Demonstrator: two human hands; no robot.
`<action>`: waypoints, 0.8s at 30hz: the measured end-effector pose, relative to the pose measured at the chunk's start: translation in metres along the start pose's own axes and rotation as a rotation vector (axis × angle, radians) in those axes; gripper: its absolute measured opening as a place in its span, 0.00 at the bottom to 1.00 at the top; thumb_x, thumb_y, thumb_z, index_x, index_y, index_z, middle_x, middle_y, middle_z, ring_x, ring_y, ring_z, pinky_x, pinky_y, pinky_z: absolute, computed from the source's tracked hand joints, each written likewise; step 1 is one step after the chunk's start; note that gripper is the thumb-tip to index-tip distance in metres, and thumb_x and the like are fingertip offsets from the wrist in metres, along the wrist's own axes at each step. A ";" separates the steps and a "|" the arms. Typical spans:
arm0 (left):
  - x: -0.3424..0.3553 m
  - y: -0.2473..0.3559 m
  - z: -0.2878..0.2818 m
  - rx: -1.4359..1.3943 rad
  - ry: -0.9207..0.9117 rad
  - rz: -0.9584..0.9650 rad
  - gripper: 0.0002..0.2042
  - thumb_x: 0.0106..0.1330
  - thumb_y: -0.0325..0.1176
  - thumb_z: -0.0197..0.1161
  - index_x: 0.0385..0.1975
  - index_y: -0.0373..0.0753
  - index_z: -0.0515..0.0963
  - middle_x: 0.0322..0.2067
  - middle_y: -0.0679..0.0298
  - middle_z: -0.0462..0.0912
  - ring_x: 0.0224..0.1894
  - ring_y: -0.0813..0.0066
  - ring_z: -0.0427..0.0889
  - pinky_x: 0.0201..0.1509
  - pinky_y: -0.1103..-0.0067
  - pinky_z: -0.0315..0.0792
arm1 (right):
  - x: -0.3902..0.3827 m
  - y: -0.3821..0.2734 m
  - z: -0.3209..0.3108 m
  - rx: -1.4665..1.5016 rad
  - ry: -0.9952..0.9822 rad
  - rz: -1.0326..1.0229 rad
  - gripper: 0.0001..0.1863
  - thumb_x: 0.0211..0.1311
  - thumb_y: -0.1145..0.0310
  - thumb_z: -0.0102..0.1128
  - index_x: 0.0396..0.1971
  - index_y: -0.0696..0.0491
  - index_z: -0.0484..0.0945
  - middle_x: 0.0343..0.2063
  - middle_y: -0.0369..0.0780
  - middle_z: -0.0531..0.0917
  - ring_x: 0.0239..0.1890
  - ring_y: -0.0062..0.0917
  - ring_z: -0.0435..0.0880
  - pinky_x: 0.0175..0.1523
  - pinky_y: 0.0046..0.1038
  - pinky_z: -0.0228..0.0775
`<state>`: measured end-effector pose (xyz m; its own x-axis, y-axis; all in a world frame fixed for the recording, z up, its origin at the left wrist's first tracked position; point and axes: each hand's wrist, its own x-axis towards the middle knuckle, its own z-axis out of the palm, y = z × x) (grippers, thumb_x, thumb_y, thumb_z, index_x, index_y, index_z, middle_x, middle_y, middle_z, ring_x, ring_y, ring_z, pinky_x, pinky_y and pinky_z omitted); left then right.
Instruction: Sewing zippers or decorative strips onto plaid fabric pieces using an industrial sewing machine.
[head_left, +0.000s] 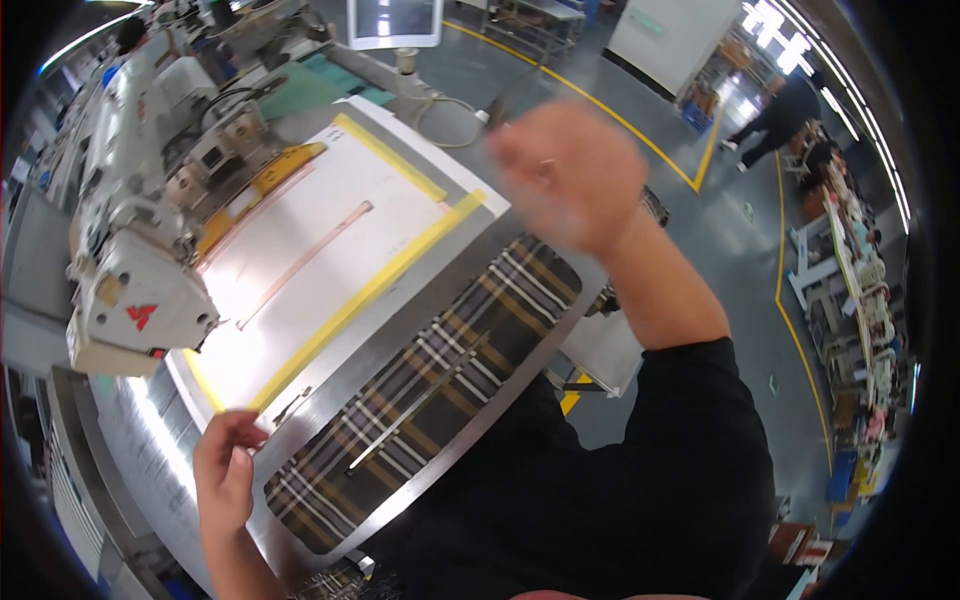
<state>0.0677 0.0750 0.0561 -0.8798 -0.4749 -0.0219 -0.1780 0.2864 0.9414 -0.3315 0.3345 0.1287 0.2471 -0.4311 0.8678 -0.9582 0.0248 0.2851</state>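
Note:
My left hand [228, 472] is at the lower left, fingers curled in toward the thumb, beside the near corner of a white template sheet [340, 255] edged with yellow tape. Whatever it pinches, if anything, is too small to make out. A small dark metal tool [291, 404] lies close to its fingertips. My right hand [575, 175] is raised above the far right end of the metal plate, smeared by motion, its fingers unclear. Between the hands a brown, black and white plaid cloth [335, 490] lies flat, with a thin pale strip [400, 418] along its middle.
A sewing machine with a white head [140, 310] stands over the template's left side. At the back are a screen [395, 22] on a stand and a cable [440, 118]. A person [780, 115] walks on the grey floor at the right, near a long row of benches [850, 290].

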 end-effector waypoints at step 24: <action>0.045 -0.097 -0.089 0.130 0.447 -0.338 0.14 0.68 0.26 0.69 0.52 0.31 0.80 0.44 0.56 0.89 0.47 0.72 0.85 0.53 0.76 0.76 | -0.065 0.077 0.178 0.545 -1.229 0.682 0.20 0.54 0.60 0.80 0.40 0.55 0.81 0.31 0.39 0.80 0.39 0.33 0.81 0.47 0.36 0.73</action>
<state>0.0846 -0.0477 -0.0063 -0.4973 -0.8557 -0.1433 -0.4950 0.1441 0.8569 -0.4474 0.2041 0.0216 -0.2619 -0.9477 -0.1821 -0.8390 0.3169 -0.4423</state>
